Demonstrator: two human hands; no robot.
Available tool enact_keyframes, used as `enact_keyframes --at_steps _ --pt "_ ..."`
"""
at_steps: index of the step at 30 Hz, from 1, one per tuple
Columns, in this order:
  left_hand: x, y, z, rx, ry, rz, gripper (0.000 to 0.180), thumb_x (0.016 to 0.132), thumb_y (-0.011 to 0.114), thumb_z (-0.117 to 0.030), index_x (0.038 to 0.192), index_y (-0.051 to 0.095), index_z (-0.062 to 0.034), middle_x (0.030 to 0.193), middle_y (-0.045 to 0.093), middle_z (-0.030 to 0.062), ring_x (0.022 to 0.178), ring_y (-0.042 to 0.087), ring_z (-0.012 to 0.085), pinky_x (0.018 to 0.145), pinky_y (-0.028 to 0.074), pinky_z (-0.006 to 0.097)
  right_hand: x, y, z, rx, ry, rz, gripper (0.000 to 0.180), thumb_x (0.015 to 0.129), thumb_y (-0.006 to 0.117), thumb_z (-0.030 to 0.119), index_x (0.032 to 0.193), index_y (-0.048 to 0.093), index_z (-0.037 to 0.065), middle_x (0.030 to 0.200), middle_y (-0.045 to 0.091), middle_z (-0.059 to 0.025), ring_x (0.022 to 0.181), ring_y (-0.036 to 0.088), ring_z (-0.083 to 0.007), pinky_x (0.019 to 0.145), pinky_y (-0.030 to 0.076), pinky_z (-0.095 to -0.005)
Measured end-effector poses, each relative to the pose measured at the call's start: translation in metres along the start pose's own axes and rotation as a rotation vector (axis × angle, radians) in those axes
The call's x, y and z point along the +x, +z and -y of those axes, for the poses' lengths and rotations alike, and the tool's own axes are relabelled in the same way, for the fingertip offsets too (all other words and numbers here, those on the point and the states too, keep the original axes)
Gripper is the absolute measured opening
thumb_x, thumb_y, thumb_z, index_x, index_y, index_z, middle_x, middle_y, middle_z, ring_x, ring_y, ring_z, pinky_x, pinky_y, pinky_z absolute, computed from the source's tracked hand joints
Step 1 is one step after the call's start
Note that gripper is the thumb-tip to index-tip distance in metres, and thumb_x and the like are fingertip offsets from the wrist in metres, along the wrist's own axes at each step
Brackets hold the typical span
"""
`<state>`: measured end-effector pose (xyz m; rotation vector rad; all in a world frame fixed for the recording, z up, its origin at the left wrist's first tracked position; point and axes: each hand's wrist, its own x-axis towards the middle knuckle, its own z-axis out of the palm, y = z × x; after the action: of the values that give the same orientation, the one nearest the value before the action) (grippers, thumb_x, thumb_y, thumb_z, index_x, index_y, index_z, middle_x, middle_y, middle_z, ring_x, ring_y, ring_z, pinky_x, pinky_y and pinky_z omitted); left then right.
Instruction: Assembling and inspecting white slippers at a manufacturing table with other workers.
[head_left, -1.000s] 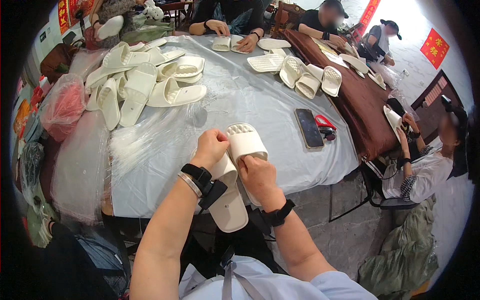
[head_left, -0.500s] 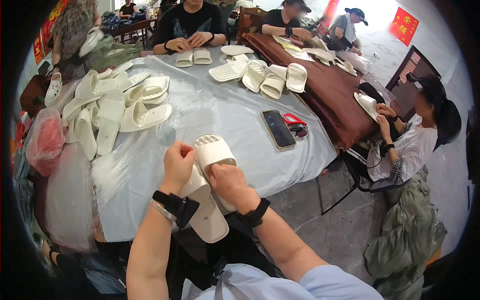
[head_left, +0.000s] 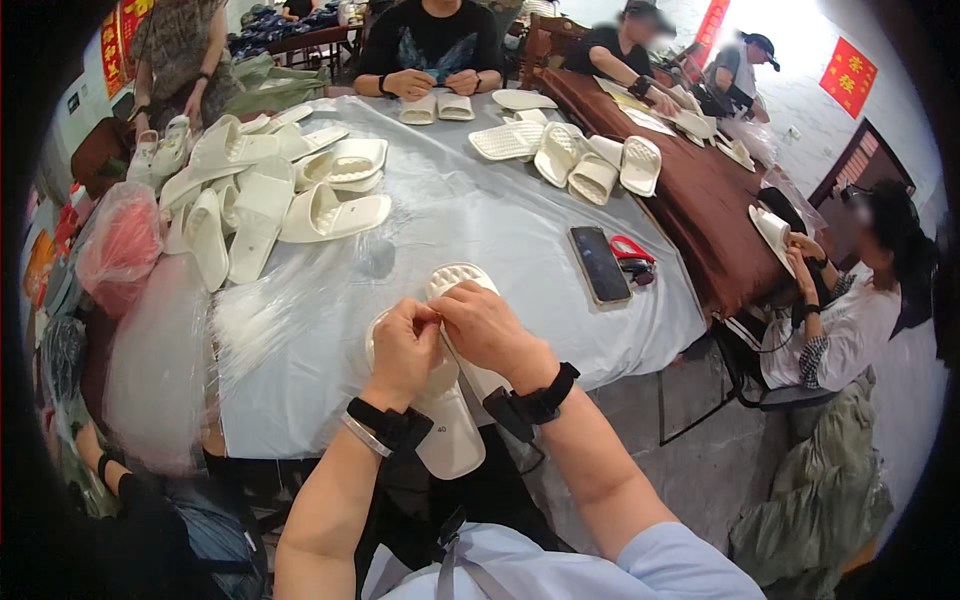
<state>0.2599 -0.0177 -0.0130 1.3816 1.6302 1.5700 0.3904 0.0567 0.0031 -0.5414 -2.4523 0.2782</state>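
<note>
A pair of cream slide slippers lies side by side at the near edge of the sheeted table. One slipper (head_left: 452, 440) points its sole end toward me past the edge; the other slipper (head_left: 465, 274) shows its bumpy footbed at the far end. Over their straps, my left hand (head_left: 405, 345) and my right hand (head_left: 487, 328) meet with fingertips pinched together. Whatever is between the fingers is too small or too hidden to make out. Both wrists wear black bands with small boxes.
Slippers (head_left: 262, 205) are heaped at the left beside a bundle of clear strands (head_left: 262, 320) and a pink plastic bag (head_left: 122, 245). A phone (head_left: 600, 265) and red-handled scissors (head_left: 632, 250) lie to the right. More slippers (head_left: 592, 178) lie farther back. Several people work around the tables.
My hands have come together; the right has moved up from the slipper's strap to meet the left fingertips. The view has shifted, and the person at far left has lowered a clog.
</note>
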Motion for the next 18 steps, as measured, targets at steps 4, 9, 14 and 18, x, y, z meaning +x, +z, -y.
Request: enact_keyframes --at_steps 4,9,14,18 --pt "0.000 0.000 0.012 0.036 0.070 -0.036 0.004 0.084 0.064 -0.004 0.085 0.062 -0.0004 0.070 0.064 0.0036 0.062 0.057 0.0075 0.057 0.046 0.025 -0.003 0.005 0.000 0.098 0.000 -0.165 0.010 0.074 0.058 -0.001 0.081 0.062 0.005 0.081 0.061 -0.0097 0.084 0.058 -0.0305 0.074 0.048 -0.0391" --pt "0.000 0.001 0.008 0.029 0.029 -0.018 0.005 0.084 0.065 -0.005 0.084 0.062 -0.0009 0.067 0.062 0.0017 0.061 0.055 0.0064 0.056 0.046 0.024 -0.003 -0.001 -0.004 0.165 0.033 -0.149 0.002 0.078 0.062 0.003 0.080 0.062 0.004 0.079 0.060 -0.0109 0.082 0.056 -0.0314 0.073 0.047 -0.0392" --pt "0.001 0.003 0.003 -0.038 0.010 -0.038 0.007 0.083 0.066 -0.005 0.082 0.062 -0.0006 0.071 0.063 0.0057 0.060 0.057 0.0114 0.056 0.046 0.025 -0.007 -0.003 -0.007 0.201 0.089 -0.171 0.004 0.078 0.062 0.001 0.082 0.061 0.003 0.078 0.059 -0.0111 0.079 0.056 -0.0317 0.071 0.047 -0.0390" --pt "-0.001 0.002 0.012 0.046 0.075 -0.085 0.007 0.082 0.068 -0.005 0.083 0.062 -0.0027 0.077 0.063 0.0028 0.065 0.055 0.0090 0.058 0.045 0.024 -0.016 -0.003 -0.001 0.387 0.240 -0.236 0.006 0.079 0.064 -0.001 0.082 0.060 0.001 0.077 0.059 -0.0113 0.076 0.057 -0.0293 0.066 0.047 -0.0361"
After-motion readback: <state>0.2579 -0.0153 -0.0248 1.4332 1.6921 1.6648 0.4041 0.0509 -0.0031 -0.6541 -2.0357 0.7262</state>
